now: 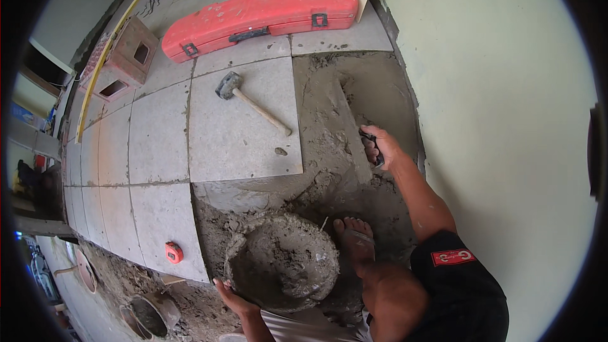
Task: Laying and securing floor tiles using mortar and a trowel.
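Observation:
My right hand (380,142) grips the dark handle of a long, mortar-smeared trowel (348,120), its blade lying along the wet grey mortar bed (386,95) beside the wall. My left hand (234,297) is at the left rim of a mortar-caked round basin (285,259), fingers on its edge; the basin holds a little wet mortar. A rubber mallet (253,104) with a wooden handle lies on a laid tile (234,145) left of the bed. My sandalled foot (351,240) stands in the mortar right of the basin.
A red hard case (266,22), a block-shaped pink object (123,57) with a yellow straightedge (95,82), and a red tape measure (173,251) lie on the tiles. A pale wall (500,107) rises at the right. Round containers (149,313) sit at the lower left.

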The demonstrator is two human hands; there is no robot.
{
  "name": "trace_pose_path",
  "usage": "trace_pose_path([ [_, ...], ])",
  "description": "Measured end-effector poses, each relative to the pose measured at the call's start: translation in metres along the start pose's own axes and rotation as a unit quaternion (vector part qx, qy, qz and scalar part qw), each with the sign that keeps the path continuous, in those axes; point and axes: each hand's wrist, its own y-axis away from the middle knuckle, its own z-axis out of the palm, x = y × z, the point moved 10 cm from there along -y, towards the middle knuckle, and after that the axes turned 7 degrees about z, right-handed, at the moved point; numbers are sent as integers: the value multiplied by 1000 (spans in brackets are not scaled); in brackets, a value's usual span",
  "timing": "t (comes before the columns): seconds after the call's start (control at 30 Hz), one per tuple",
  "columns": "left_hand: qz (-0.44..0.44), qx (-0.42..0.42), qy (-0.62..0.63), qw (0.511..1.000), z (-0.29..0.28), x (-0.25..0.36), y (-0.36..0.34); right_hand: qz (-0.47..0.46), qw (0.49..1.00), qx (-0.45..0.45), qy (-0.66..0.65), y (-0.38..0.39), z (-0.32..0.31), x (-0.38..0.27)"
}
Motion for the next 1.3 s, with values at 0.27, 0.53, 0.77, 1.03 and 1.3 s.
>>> trace_pose_path([
  [0.27,24,30,-31,999,2,3,-2,-278,703,360,547,46,-17,-65],
  [0.53,28,81,-68,994,-20,5,-4,-201,605,418,647,-14,-21,-121],
  [0.77,31,51,-92,994,-15,6,-5,-225,609,446,616,-32,-36,-166],
  [1.03,32,43,-91,994,-14,2,-8,-193,672,498,512,-19,-85,-163],
  [1.3,0,5,-40,999,6,-6,-4,-212,787,415,403,-108,-11,-133],
])
